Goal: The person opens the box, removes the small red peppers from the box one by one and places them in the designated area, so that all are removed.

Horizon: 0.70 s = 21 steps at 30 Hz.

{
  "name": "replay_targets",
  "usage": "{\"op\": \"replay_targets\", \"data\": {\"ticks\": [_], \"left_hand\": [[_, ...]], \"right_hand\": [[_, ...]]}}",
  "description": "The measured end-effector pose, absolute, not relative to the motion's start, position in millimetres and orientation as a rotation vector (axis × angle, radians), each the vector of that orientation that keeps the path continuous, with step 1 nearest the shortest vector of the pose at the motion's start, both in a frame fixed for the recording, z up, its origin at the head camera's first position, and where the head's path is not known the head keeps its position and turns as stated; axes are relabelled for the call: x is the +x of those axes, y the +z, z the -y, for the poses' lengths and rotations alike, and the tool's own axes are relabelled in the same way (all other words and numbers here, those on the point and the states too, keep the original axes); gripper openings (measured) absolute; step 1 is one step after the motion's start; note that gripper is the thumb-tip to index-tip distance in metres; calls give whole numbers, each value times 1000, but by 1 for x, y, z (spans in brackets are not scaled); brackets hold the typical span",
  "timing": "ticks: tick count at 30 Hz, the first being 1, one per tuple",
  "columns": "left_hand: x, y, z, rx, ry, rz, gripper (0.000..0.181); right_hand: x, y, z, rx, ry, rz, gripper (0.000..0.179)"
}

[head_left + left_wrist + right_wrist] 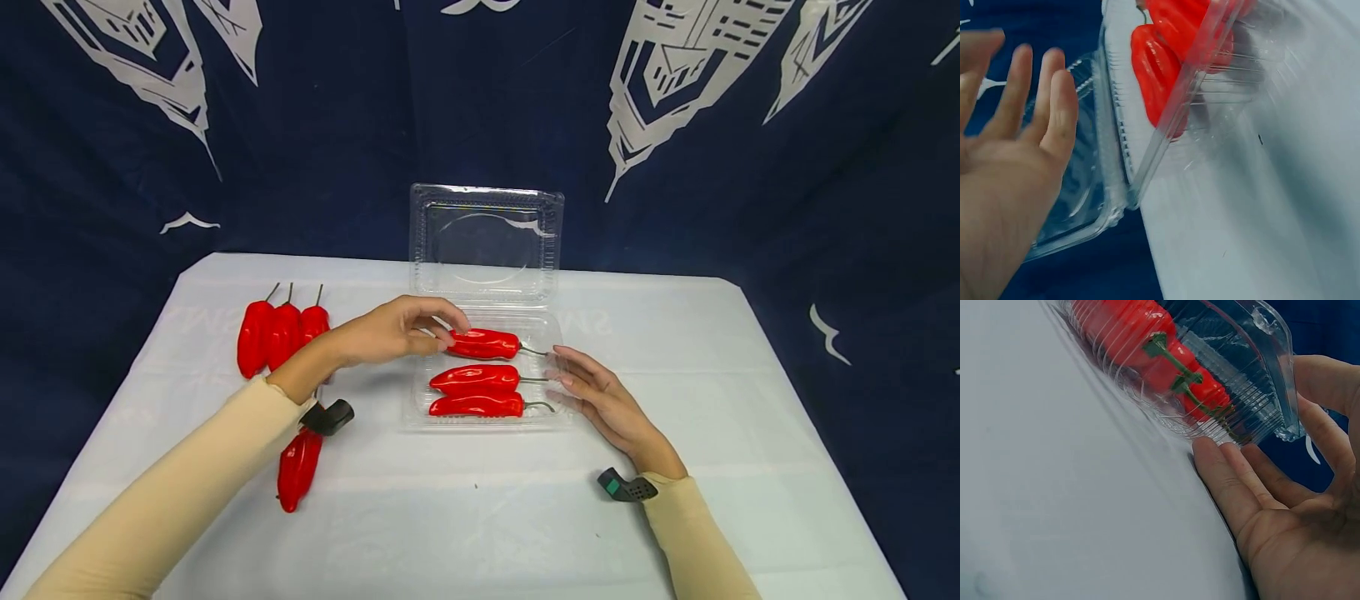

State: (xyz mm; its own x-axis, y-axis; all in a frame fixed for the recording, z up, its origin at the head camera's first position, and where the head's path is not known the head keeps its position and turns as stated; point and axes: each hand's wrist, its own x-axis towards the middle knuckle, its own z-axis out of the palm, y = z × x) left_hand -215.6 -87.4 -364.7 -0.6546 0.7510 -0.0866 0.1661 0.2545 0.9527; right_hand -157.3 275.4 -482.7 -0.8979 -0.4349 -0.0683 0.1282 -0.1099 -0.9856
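My left hand [390, 332] hovers over the left side of a clear plastic clamshell box [487, 423], its fingertips by the tip of the rearmost red pepper [487, 343]. In the left wrist view its fingers [1060, 119] are spread and hold nothing. Two more red peppers, a middle one [476, 380] and a front one [477, 406], lie side by side in the box, stems to the right. My right hand [611, 408] touches the box's right side with extended fingers [1229, 481]. The lid [486, 242] stands raised at the back.
Three red peppers [283, 333] lie in a row at the table's left, stems pointing away. Another red pepper [300, 471] lies nearer, partly behind the left wrist's camera [327, 417]. A dark blue patterned cloth [487, 100] hangs behind the white table [480, 517].
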Motion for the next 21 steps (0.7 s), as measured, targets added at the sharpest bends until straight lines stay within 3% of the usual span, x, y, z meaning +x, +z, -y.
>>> {"op": "replay_targets", "data": {"ticks": [21], "left_hand": [[-238,-402,54,766,1244,-1768,49]], "right_hand": [[-157,-483,-274,-313,-2078,-1778,59]]}}
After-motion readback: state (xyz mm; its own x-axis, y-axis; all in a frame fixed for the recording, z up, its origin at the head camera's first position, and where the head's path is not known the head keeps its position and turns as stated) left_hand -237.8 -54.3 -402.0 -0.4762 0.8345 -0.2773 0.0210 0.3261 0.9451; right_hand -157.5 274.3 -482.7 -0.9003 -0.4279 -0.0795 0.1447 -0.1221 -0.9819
